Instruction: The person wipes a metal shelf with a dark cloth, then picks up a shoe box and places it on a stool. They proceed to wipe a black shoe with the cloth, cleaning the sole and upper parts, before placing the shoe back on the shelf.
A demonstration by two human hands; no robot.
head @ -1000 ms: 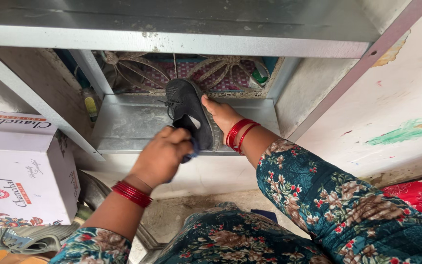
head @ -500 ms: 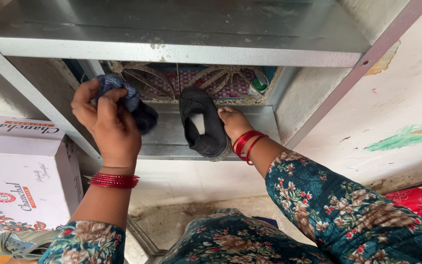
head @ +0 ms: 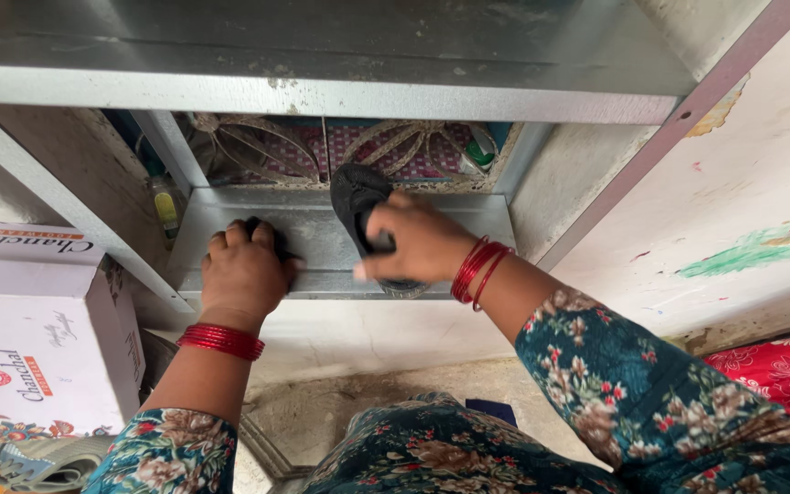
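A black shoe (head: 356, 197) lies on the lower metal shelf (head: 322, 233), toe pointing away from me. My right hand (head: 418, 242) is closed over its heel end, gripping it. My left hand (head: 244, 270) presses flat on the shelf to the shoe's left, with a dark blue cloth (head: 267, 236) bunched under the fingers; only a small bit of the cloth shows. Both wrists carry red bangles.
An upper metal shelf (head: 322, 82) overhangs the lower one. Behind it is a metal grille (head: 395, 146) with a small yellow bottle (head: 166, 206) at the left. A white cardboard box (head: 38, 320) stands on the left. A painted wall (head: 724, 201) runs along the right.
My left hand has come down from beside the grille and now presses the cloth on the shelf. My right hand has moved from the shoe's side onto its top.
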